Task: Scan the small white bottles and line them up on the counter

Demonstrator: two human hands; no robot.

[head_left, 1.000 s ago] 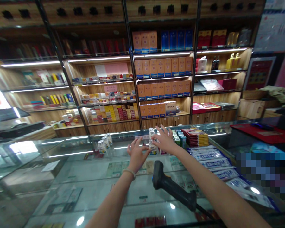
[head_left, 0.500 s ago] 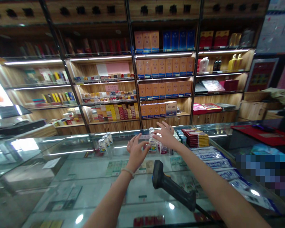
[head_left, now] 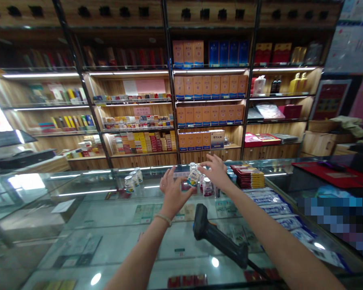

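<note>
My left hand (head_left: 176, 188) is over the glass counter, thumb and forefinger at the lower part of a small white bottle (head_left: 193, 178) with a silvery cap and a coloured label. The bottle leans, its top towards the right. My right hand (head_left: 215, 170) is beside its upper end, fingers apart; whether the fingertips touch the cap I cannot tell. Just under the right hand stand more small bottles (head_left: 207, 187), partly hidden by it. A row of similar bottles (head_left: 134, 180) stands farther left. Nearer to me a black barcode scanner (head_left: 220, 237) lies between my forearms.
Right of my hands are a stack of red and yellow packets (head_left: 249, 176) and several blue-white packs (head_left: 270, 205). A red mat (head_left: 323, 175) lies farther right. Behind the counter (head_left: 115, 225), shelves (head_left: 210, 147) hold boxed goods. A dark screen (head_left: 9, 138) is at far left.
The small bottle has gone from upright to leaning. My left thumb has moved further under it. My right hand has shifted slightly right, its fingers wider apart.
</note>
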